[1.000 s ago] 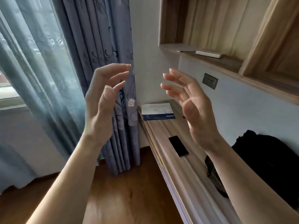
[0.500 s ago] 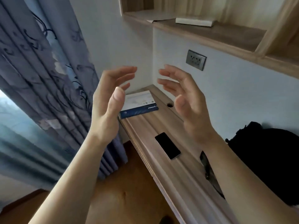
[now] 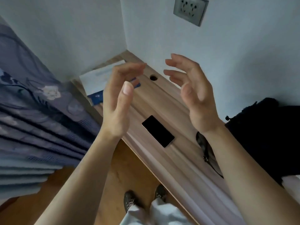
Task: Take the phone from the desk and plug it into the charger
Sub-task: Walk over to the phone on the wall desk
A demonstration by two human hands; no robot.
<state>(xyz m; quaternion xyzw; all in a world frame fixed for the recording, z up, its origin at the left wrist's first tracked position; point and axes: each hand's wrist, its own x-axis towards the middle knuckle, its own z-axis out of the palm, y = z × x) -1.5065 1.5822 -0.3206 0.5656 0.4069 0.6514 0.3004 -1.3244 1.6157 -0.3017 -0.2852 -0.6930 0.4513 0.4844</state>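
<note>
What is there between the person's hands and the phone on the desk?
Nothing visible. The phone lies flat and alone on the desk, below and between the open left hand and right hand. No charger is visible.

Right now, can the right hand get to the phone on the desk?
Probably yes. The right hand is open and empty above the desk, and the phone lies flat below it with nothing on top or between them.

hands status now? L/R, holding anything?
Left hand: open, empty, raised above the desk.
Right hand: open, empty, fingers curled.
Phone: flat on the desk, untouched.
</note>
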